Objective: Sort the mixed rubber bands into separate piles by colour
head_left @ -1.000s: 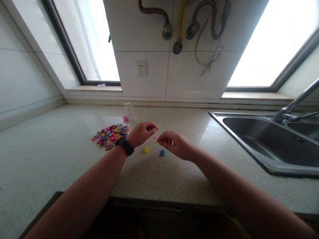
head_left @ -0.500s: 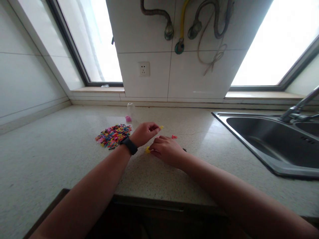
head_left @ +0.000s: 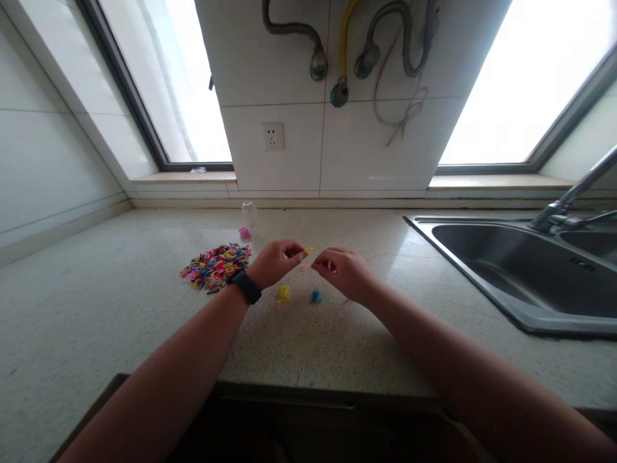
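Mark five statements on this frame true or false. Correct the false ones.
1. The left hand holds a yellow piece. True.
2. The wristband is on the right wrist. False: the wristband is on the left wrist.
3. The blue bunch lies right of the yellow bunch. True.
4. The right hand grips the blue bunch. False: the right hand is apart from it.
5. The sink is left of both hands. False: the sink is to their right.
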A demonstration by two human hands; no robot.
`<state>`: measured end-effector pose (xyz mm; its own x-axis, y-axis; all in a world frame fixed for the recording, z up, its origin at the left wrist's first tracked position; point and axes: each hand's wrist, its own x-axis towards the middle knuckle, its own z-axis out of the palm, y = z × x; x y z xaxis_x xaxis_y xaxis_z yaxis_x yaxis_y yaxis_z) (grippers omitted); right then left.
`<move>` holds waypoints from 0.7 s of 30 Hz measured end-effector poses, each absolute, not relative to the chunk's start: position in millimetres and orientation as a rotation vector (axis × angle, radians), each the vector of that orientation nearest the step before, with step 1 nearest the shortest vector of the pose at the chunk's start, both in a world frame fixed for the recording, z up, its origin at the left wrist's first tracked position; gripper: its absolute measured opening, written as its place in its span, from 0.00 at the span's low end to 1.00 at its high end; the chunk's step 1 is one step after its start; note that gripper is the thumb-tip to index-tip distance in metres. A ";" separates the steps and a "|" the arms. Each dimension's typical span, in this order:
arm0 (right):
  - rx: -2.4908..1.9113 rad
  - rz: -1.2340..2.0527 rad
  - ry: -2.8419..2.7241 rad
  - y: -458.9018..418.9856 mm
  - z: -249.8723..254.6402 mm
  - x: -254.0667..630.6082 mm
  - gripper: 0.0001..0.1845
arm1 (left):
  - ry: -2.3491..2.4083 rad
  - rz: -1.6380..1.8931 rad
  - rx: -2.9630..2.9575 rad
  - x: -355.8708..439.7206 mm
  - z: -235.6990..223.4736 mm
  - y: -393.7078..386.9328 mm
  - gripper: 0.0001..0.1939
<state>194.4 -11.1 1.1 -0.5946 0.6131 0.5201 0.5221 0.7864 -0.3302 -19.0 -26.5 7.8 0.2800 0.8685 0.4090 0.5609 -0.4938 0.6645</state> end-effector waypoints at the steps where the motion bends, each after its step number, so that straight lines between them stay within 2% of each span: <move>1: -0.865 0.181 -2.317 -8.8 1.4 197.1 0.11 | 1.288 1.063 2.170 -18.8 7.9 -27.0 0.12; 5: -0.933 0.174 -2.240 -4.3 2.7 204.6 0.09 | 1.279 1.025 2.185 -17.4 9.2 -30.7 0.14; 9: -0.878 0.258 -2.236 -5.9 3.9 208.8 0.14 | 1.244 0.985 2.180 -15.2 10.1 -35.5 0.16; 14: -0.818 0.366 -2.256 -7.5 4.0 210.4 0.14 | 1.185 0.925 2.169 -12.2 9.9 -40.1 0.17; 21: -0.697 0.462 -2.271 -12.5 7.6 210.9 0.09 | 1.127 0.893 2.162 -10.2 11.1 -42.8 0.18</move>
<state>210.9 -12.5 7.6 -0.6057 0.5991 0.5236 0.3467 0.7911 -0.5040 -10.2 -42.8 11.1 0.4308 0.8489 0.3062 0.4920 -0.5054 0.7089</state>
